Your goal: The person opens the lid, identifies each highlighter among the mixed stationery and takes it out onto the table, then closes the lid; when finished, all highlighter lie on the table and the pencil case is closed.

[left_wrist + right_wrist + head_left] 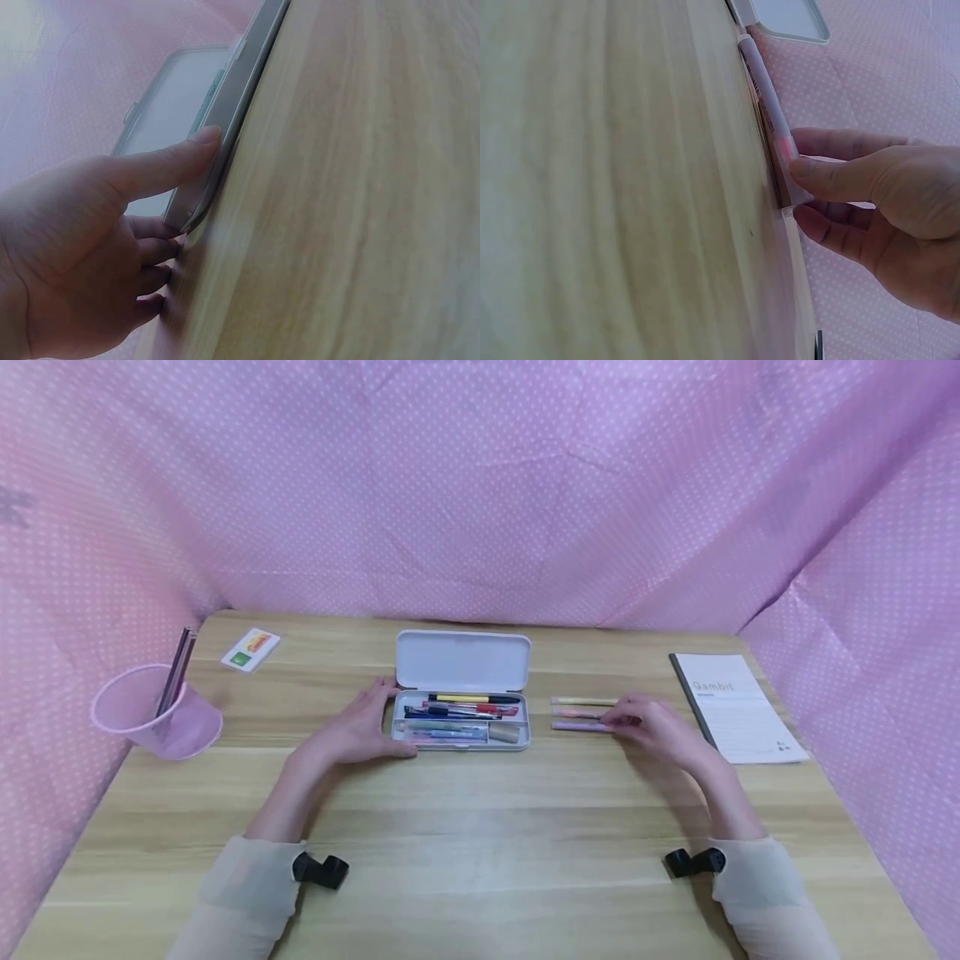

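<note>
An open pencil case (462, 747) lies in the middle of the table, its lid tipped back. Pens and markers fill its two compartments. My left hand (356, 727) holds the case's left end, the thumb on the front wall and the fingers behind the corner, as the left wrist view shows too. To the right of the case, three pale highlighters lie side by side: a yellow one (573, 700), an orange-pink one (573, 712) and a purple one (765, 82). With thumb and index finger, my right hand (660, 731) pinches the purple highlighter near its right end.
A pink cup (180, 731) with dark pencils (176, 677) stands tilted in view at the left. Behind it lies a small white card-like item (251, 649). A notebook (738, 718) lies at the right. Pink dotted cloth (480, 493) hangs around the table.
</note>
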Motion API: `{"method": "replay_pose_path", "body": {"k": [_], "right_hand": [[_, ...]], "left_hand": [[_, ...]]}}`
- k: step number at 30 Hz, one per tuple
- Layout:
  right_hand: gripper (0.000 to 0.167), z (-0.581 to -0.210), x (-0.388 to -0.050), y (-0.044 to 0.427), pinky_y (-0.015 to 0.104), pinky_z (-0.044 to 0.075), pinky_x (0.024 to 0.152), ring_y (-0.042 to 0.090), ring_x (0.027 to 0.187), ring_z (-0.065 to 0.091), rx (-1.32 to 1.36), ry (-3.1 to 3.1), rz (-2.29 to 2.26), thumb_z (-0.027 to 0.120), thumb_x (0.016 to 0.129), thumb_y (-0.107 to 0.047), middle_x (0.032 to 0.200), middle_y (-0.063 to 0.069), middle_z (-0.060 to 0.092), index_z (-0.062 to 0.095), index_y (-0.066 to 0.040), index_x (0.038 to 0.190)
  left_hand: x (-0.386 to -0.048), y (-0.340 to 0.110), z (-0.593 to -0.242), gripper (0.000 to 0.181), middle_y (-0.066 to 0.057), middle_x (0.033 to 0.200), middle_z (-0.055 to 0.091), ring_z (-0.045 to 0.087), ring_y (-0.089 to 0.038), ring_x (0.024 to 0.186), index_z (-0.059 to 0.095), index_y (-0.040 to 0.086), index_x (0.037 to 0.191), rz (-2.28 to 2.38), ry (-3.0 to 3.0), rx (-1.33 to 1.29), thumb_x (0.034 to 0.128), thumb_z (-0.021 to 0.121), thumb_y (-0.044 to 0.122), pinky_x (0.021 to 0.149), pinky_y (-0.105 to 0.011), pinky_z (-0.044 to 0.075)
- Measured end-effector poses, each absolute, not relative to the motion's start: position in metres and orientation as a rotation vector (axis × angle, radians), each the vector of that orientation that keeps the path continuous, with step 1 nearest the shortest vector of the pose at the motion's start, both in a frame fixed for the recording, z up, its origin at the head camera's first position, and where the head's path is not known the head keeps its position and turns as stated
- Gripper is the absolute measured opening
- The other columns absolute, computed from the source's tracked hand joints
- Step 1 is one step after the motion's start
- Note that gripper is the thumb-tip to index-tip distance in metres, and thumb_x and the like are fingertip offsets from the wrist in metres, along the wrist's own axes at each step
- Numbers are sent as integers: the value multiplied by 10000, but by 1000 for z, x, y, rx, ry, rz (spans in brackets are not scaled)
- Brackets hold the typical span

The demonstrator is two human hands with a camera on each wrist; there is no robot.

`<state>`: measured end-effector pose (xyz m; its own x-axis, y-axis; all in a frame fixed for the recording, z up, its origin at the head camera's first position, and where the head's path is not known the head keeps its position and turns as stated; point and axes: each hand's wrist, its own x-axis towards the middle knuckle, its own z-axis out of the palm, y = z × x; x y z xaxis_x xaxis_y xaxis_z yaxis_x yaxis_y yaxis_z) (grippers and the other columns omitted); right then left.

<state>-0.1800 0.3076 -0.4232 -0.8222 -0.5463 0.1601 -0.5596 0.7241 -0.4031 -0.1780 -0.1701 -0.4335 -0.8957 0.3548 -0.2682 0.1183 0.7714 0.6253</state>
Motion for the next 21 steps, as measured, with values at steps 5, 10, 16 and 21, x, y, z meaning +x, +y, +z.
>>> {"method": "replay_pose_path", "body": {"k": [5, 10, 16, 21], "right_hand": [[205, -422, -181, 307, 374, 608, 807, 182, 876, 721, 905, -2893, 693, 788, 844, 11, 943, -3, 765, 798, -127, 995], [187, -421, -181, 307, 313, 601, 767, 147, 851, 714, 882, -2905, 701, 791, 852, -2, 936, -1, 767, 801, -126, 992], [184, -423, -181, 307, 261, 599, 729, 86, 819, 697, 835, -2940, 682, 799, 847, -8, 923, -1, 766, 800, -128, 985], [198, -426, -181, 306, 295, 611, 735, 126, 821, 716, 828, -2939, 673, 804, 837, 0, 926, 1, 769, 799, -123, 991]], "left_hand": [[-179, -171, -432, 1000, -198, 1741, 63, 73, -538, 1572, 347, 76, 1555, 867, 2606, 366, 796, 844, 497, 1264, -696, 143], [-180, -171, -433, 1006, -196, 1741, 59, 66, -535, 1574, 341, 75, 1560, 860, 2599, 367, 799, 841, 506, 1269, -691, 132], [-179, -171, -434, 1033, -209, 1738, 60, 65, -528, 1577, 325, 69, 1566, 858, 2595, 373, 787, 851, 500, 1274, -682, 130], [-179, -171, -435, 1048, -216, 1727, 108, 106, -524, 1572, 324, 57, 1564, 865, 2603, 393, 778, 859, 498, 1272, -678, 148]]}}
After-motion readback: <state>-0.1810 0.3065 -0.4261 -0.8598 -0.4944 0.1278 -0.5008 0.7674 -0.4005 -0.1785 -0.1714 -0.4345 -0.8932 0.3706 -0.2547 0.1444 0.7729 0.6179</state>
